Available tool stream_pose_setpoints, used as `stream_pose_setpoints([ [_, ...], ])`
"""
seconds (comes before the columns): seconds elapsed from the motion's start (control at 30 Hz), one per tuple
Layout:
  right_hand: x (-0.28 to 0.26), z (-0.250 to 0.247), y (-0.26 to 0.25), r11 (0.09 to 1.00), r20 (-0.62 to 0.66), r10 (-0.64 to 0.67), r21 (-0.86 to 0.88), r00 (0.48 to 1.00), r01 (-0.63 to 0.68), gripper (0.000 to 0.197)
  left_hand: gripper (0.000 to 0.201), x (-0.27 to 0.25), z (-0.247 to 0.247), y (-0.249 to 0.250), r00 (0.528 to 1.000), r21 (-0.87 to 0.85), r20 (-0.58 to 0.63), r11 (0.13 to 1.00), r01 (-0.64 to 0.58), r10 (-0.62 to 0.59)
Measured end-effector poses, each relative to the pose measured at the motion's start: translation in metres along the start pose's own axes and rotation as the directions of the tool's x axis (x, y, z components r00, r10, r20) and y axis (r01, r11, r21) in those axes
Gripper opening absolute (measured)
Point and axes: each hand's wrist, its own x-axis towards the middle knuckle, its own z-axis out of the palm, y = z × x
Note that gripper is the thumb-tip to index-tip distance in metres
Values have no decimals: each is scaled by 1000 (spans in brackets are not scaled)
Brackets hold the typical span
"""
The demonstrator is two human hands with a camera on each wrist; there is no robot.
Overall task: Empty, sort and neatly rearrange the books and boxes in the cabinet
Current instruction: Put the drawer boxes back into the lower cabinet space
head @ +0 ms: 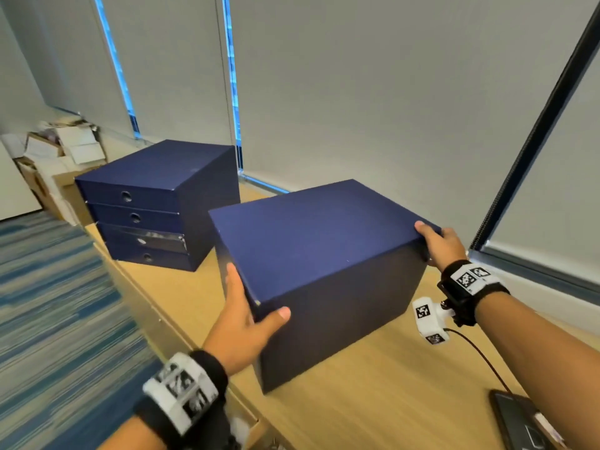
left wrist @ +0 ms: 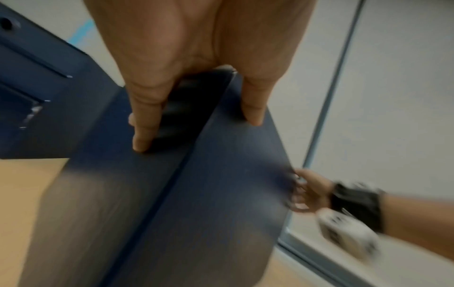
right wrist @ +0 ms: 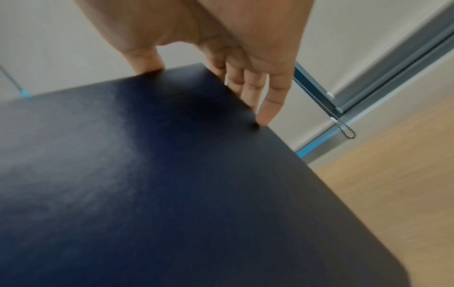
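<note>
The large navy box (head: 318,254) sits on the wooden counter (head: 373,384), turned at an angle, with a plain top and plain sides toward the camera. Whether its base rests fully on the wood or is slightly raised cannot be told. Both hands clamp it from opposite corners. The left hand (head: 246,323) grips the near left corner: its thumb wraps onto the side facing the person, and its fingers lie along the adjoining left face. In the left wrist view the fingers (left wrist: 145,124) and thumb straddle that vertical edge. The right hand (head: 441,245) holds the far right corner, thumb pressed on the top surface and the other fingers running down the far side; the right wrist view shows those fingers (right wrist: 270,101) lying against the box's edge.

To the left and further back on the same counter stands a second navy drawer box (head: 162,206), well apart from the first, with four stacked drawer fronts, each bearing a round finger hole. A strip of clear tape crosses the third drawer.

Near the right front corner of the counter lies a dark phone (head: 519,420) with a thin black cable running to it. Behind the counter hang grey roller blinds (head: 389,92), and a bead chain (right wrist: 343,128) dangles by the sill. Cardboard boxes (head: 55,157) with papers pile up at far left, above blue patterned carpet (head: 48,303).
</note>
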Motion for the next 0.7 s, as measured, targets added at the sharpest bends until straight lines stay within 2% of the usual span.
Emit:
stream_pose_setpoints([
  [0.1,-50,-22,12,998,-68,-6,60,998,11,47,88,18,-20,13,995,54,-7,993,-103,104],
  [0.17,-80,-35,26,994,-96,-10,105,995,20,57,71,33,-31,21,998,64,-5,996,-64,64],
  [0.23,-121,-48,34,990,-126,-5,137,992,22,65,61,50,-40,24,999,15,-5,999,37,-37],
  [0.3,-169,-58,39,984,-129,-12,175,992,35,52,76,67,-48,25,989,-33,14,989,147,-146],
  [0.4,-218,-70,38,986,20,20,162,1000,-23,31,99,91,-54,19,981,0,-45,982,188,-188],
  [0.47,-210,-79,27,984,36,8,180,999,-14,27,99,100,-50,21,967,80,-178,977,200,-183],
  [0.53,-170,-91,11,974,-108,-79,202,991,100,22,93,98,-35,21,924,123,-347,968,218,-164],
  [0.57,-143,-97,4,971,-175,-118,186,977,150,18,93,93,-24,20,912,98,-382,974,205,-153],
  [0.63,-85,-102,-2,974,-162,-161,136,974,184,31,100,71,11,19,943,5,-299,988,156,-147],
  [0.7,-42,-94,3,993,-6,-99,61,995,100,41,126,42,50,20,979,-47,-121,986,161,-166],
])
